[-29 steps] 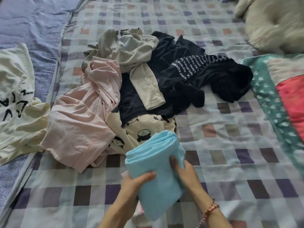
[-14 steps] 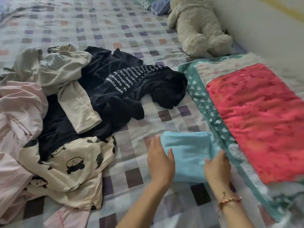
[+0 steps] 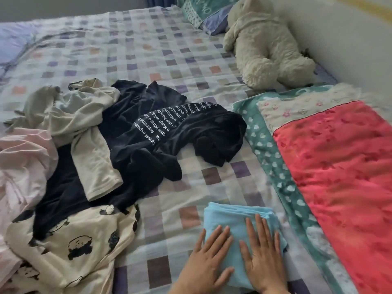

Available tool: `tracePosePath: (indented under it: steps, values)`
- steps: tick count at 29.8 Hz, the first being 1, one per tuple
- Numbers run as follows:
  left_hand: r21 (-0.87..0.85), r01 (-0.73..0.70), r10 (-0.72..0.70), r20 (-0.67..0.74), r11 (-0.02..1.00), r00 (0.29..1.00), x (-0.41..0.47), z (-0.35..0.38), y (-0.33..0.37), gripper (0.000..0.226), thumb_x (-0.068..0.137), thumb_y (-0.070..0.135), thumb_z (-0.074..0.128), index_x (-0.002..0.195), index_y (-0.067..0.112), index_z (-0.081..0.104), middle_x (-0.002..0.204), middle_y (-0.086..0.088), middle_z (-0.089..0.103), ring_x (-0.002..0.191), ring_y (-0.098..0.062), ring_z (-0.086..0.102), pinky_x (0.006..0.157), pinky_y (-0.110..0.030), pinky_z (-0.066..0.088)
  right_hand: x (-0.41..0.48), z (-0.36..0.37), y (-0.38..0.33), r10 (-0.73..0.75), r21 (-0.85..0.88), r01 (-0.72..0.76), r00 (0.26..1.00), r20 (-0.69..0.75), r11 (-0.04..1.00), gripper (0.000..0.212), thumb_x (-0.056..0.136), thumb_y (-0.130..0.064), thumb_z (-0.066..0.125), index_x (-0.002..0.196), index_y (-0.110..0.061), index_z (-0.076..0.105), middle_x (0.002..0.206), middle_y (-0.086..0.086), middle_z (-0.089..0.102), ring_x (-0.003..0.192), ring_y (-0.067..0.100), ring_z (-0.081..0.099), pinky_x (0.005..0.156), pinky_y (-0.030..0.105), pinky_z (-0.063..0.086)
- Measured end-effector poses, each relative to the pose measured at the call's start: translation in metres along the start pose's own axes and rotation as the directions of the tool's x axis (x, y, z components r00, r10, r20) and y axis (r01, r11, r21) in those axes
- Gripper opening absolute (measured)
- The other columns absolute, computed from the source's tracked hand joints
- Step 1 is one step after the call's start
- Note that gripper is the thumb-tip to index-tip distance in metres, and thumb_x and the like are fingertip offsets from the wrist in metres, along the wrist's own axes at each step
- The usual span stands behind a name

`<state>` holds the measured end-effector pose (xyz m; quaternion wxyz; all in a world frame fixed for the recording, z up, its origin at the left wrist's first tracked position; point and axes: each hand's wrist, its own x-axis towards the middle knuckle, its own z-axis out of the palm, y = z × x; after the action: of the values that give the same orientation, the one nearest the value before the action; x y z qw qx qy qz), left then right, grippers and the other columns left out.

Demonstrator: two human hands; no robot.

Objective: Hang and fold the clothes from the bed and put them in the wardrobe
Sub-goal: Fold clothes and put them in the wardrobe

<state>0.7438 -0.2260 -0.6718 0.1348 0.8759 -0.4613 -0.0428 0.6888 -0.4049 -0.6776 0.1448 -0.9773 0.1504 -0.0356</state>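
Head view, folded blue cloth [image 3: 231,217] under flat left hand [image 3: 206,264], right hand [image 3: 262,259], fingers straight

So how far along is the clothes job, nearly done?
Hardly begun. Done: one light blue garment looks folded. In hand: the left hand and right hand press it flat on the bed. Left: the black shirt, beige top, pink garment and cartoon-print piece lie unfolded in a heap.
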Motion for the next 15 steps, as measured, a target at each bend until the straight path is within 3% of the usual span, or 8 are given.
tracePosePath:
  steps: [2,4,6,8,11,13,15]
  values:
    - [-0.091,0.062,-0.068,-0.069,0.994,0.995,-0.005,-0.017,-0.031,0.065,0.086,0.035,0.049,0.146,0.026,0.024,0.152,0.001,0.027,0.134,-0.019,0.036,0.109,-0.035,0.026,0.007,-0.004,-0.003,-0.009,0.051,0.017,0.988,-0.156,0.999,0.055,0.097,-0.051,0.017,0.148,-0.031,0.016,0.157,-0.012,0.007,0.144,0.005,0.006,0.115,0.042,0.009]
    - [-0.155,0.217,-0.245,-0.184,0.964,0.952,0.002,-0.043,-0.07,0.07,0.07,0.014,0.07,0.132,0.024,0.039,0.143,0.003,0.037,0.123,-0.024,0.051,0.102,-0.04,0.039,0.021,-0.017,-0.005,-0.014,0.073,0.041,0.939,-0.342,0.996,0.046,0.094,-0.035,0.033,0.137,-0.02,0.041,0.149,-0.002,0.034,0.139,0.01,0.026,0.112,0.042,0.02]
    - [-0.113,0.403,-0.418,-0.281,0.908,0.864,0.017,-0.076,-0.121,0.068,0.061,0.004,0.073,0.123,0.015,0.046,0.135,-0.01,0.048,0.118,-0.031,0.054,0.093,-0.05,0.048,0.052,-0.035,-0.021,0.025,0.114,0.027,0.903,-0.429,0.993,0.035,0.082,-0.017,0.041,0.11,-0.006,0.057,0.114,0.016,0.063,0.11,0.024,0.05,0.095,0.04,0.036]
    - [-0.048,0.567,-0.553,-0.305,0.822,0.776,0.035,-0.103,-0.168,0.075,0.06,0.003,0.079,0.127,0.01,0.047,0.134,-0.023,0.048,0.122,-0.035,0.044,0.091,-0.058,0.045,0.089,-0.051,-0.05,0.073,0.216,0.005,0.934,-0.35,0.976,0.03,0.078,-0.013,0.04,0.099,-0.003,0.059,0.09,0.017,0.067,0.088,0.029,0.056,0.081,0.034,0.038]
    - [0.043,0.737,-0.709,-0.242,0.675,0.663,0.055,-0.133,-0.209,0.088,0.072,0.01,0.076,0.145,0.012,0.029,0.148,-0.025,0.026,0.136,-0.035,0.025,0.107,-0.055,0.026,0.132,-0.058,-0.105,0.031,0.371,-0.004,0.997,-0.065,0.929,0.028,0.085,-0.003,0.042,0.106,-0.002,0.06,0.098,0.01,0.064,0.094,0.028,0.06,0.085,0.028,0.042]
    - [0.039,0.843,-0.83,-0.155,0.537,0.536,0.062,-0.137,-0.229,0.072,0.089,0.016,0.059,0.148,0.014,0.019,0.154,-0.02,0.013,0.142,-0.032,0.013,0.115,-0.047,0.013,0.155,-0.052,-0.139,-0.051,0.409,0.011,0.995,0.087,0.913,0.033,0.09,-0.002,0.045,0.122,-0.007,0.052,0.111,0.006,0.058,0.107,0.023,0.053,0.094,0.028,0.038]
    - [-0.007,0.855,-0.848,-0.13,0.519,0.514,0.061,-0.136,-0.25,0.044,0.093,0.013,0.051,0.136,0.01,0.043,0.149,-0.018,0.029,0.139,-0.032,0.023,0.113,-0.045,0.019,0.174,-0.041,-0.168,-0.118,0.437,0.048,0.984,0.134,0.898,0.049,0.089,-0.007,0.05,0.137,-0.012,0.039,0.125,0.004,0.049,0.12,0.02,0.044,0.102,0.025,0.029]
